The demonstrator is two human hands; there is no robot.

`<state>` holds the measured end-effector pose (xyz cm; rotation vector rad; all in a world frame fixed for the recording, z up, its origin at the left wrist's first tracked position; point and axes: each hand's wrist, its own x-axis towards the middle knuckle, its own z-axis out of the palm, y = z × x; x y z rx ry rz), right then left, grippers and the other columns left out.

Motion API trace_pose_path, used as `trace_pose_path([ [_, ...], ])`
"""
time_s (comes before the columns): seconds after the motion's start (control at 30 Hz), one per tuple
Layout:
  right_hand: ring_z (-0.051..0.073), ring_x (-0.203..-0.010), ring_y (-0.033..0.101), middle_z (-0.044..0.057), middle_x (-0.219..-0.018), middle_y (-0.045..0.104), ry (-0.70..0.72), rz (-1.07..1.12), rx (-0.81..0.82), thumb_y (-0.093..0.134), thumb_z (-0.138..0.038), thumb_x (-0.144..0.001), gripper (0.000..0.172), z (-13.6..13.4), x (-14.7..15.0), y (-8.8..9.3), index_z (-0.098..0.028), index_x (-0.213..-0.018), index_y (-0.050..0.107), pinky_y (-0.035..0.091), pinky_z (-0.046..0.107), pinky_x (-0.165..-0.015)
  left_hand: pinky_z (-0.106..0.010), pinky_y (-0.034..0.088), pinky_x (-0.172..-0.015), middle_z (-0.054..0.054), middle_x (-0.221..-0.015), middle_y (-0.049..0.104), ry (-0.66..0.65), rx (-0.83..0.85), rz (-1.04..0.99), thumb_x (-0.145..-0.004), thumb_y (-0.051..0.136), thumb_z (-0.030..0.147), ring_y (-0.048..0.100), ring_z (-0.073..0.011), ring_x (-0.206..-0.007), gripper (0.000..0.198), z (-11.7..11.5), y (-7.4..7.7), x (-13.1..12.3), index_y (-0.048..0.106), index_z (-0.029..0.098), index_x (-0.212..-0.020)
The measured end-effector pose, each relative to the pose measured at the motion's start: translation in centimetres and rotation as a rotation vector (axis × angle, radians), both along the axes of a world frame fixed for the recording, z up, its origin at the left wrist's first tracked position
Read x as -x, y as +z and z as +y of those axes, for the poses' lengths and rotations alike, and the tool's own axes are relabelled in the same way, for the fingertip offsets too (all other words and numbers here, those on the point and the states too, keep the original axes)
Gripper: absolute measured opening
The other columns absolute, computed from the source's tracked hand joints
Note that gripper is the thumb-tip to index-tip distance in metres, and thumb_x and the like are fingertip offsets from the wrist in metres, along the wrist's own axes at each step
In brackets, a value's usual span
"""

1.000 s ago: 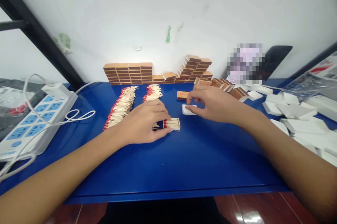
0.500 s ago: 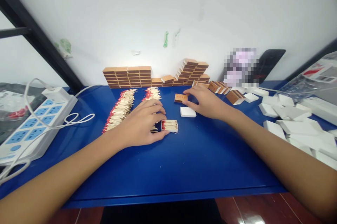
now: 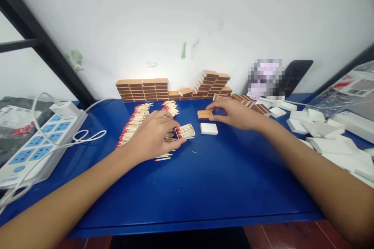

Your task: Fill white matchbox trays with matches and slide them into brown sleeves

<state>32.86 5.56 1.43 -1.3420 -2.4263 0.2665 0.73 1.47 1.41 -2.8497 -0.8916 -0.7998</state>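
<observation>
My left hand (image 3: 159, 134) has its thumb and fingers closed around a white matchbox tray (image 3: 186, 131) filled with red-tipped matches. The tray is slightly tilted. Partly hidden under this hand is a long row of matches (image 3: 136, 122), with a few loose matches (image 3: 163, 157) in front. My right hand (image 3: 230, 113) pinches the right end of an orange-topped matchbox sleeve (image 3: 205, 115) resting on the blue table. Just in front of the sleeve lies a white tray (image 3: 209, 128), its inside not visible.
Stacked matchboxes (image 3: 142, 90) line the wall, with a stepped stack (image 3: 212, 83) further right. Several tipped sleeves (image 3: 245, 100) and a heap of white trays (image 3: 330, 136) lie at the right. A phone (image 3: 298, 77) leans there. A power strip (image 3: 41, 143) with cables sits left.
The match-filled tray has been lifted and tilted in my left hand, moving slightly left and away. Loose matches now show below that hand. My right hand stays at the sleeve; the view shifted slightly.
</observation>
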Motion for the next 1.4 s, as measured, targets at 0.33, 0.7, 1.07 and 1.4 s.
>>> trace_pose_path([
  [0.33, 0.038, -0.102, 0.058, 0.019, -0.095, 0.070, -0.515, -0.269, -0.447, 0.060, -0.043, -0.096, 0.035, 1.6, -4.9, 1.4, -0.014, -0.098, 0.079, 0.045, 0.050, -0.089, -0.043, 0.057, -0.088, -0.009, -0.086, 0.077, -0.002, -0.076, -0.027, -0.092, 0.076, 0.040, 0.069, -0.0289, -0.101, 0.029, 0.3, -0.3, 0.2, 0.077, 0.014, -0.105],
  [0.7, 0.041, -0.109, 0.054, 0.019, -0.109, 0.067, -0.481, -0.400, -0.374, 0.060, -0.047, -0.094, 0.039, 2.7, -4.9, -0.5, -0.015, -0.107, 0.077, 0.044, 0.049, -0.088, -0.043, 0.058, -0.088, -0.009, -0.088, 0.075, -0.016, -0.180, -0.108, -0.093, 0.074, 0.043, 0.068, -0.0275, -0.098, 0.031, 0.9, -0.3, 0.5, 0.076, 0.015, -0.106],
  [1.07, 0.036, -0.100, 0.058, 0.014, -0.090, 0.070, -0.373, -0.208, -0.317, 0.065, -0.033, -0.089, 0.016, 3.2, -4.9, -1.1, -0.019, -0.097, 0.070, 0.048, 0.046, -0.082, -0.045, 0.057, -0.087, -0.009, -0.088, 0.076, 0.000, -0.181, -0.098, -0.093, 0.074, 0.041, 0.066, -0.0282, -0.099, 0.030, 0.8, -0.2, 0.5, 0.075, 0.014, -0.106],
  [1.4, 0.022, -0.080, 0.066, 0.008, -0.096, 0.076, -0.275, 0.401, 0.045, 0.067, -0.048, -0.090, 0.031, 1.6, -2.7, 1.0, -0.020, -0.102, 0.074, 0.052, 0.036, -0.071, -0.045, 0.055, -0.090, -0.005, -0.082, 0.074, 0.032, -0.169, -0.089, -0.095, 0.072, 0.040, 0.065, -0.0271, -0.097, 0.029, 1.0, 0.0, 0.8, 0.074, 0.015, -0.109],
])
